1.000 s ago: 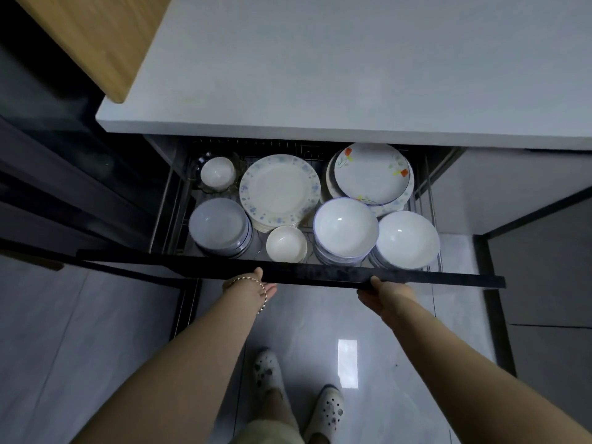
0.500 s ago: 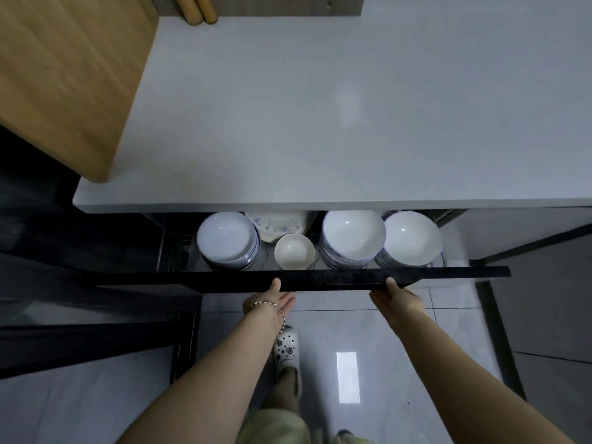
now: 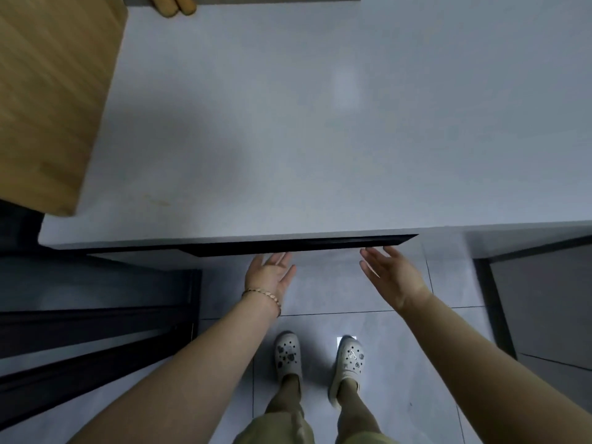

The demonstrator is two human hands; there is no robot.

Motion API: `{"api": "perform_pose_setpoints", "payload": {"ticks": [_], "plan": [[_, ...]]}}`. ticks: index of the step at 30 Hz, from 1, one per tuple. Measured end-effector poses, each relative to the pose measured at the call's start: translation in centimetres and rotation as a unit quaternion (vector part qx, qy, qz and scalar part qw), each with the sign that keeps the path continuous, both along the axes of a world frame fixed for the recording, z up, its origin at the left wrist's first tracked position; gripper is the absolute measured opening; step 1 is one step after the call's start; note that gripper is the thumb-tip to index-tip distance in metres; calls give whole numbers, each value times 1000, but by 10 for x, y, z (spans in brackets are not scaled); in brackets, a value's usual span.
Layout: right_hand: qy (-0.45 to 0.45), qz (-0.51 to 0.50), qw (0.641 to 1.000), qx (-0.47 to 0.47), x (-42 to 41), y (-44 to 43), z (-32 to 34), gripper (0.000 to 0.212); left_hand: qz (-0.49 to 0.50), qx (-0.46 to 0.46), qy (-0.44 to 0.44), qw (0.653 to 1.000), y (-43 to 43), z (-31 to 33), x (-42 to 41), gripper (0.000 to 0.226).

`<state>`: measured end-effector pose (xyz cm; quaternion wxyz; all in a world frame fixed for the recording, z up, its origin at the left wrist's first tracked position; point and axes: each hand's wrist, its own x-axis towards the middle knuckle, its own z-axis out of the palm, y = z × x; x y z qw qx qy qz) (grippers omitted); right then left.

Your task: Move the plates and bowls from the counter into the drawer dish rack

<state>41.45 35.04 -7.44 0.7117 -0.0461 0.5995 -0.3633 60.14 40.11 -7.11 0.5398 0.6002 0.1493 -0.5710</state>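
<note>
Drawer front (image 3: 301,244) nearly flush under the counter (image 3: 320,123). My left hand (image 3: 270,277) and right hand (image 3: 389,274) are spread flat, gripping nothing. One last nudge should seat it.

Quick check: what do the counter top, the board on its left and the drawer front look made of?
Counter top: pale grey stone or composite, matte, faintly mottled. Board: light wood, visible straight grain, likely unvarnished. Drawer front: black, smooth, slightly glossy edge; metal or lacquered panel, cannot tell which.

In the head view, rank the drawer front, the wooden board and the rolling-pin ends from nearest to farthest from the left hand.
From the left hand:
1. Drawer front, just beyond the fingertips, under the counter edge.
2. Wooden board, far left on the counter.
3. Rolling-pin ends, at the counter's back, top of view.
</note>
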Motion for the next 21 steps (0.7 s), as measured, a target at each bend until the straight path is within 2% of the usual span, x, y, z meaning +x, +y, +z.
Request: {"api": "perform_pose_setpoints", "payload": {"ticks": [2,6,8,10,12,14,17,21], "plan": [[12,25,1000,-1,1,-9,2,44,1,-10,-17,1000,-8,-3,2,74],[1,55,998,3,1,-22,7,33,-16,-15,-28,999,-17,-1,2,75],[-23,59,998,8,-4,-26,7,46,-40,-14,-31,999,-21,2,3,73],[-23,98,995,14,-12,-30,10,55,-101,0,-61,993,-20,1,4,72],[37,208,977,27,-21,-29,16,53,-223,54,-115,967,-15,4,5,69],[138,349,926,28,-32,-27,24,42,-339,110,-174,918,-9,8,1,50],[231,486,843,19,-42,-28,44,35,-418,153,-216,869,-7,26,-10,21],[311,610,729,-8,-55,-39,83,31,-515,146,-254,806,-13,77,-33,16]]}}
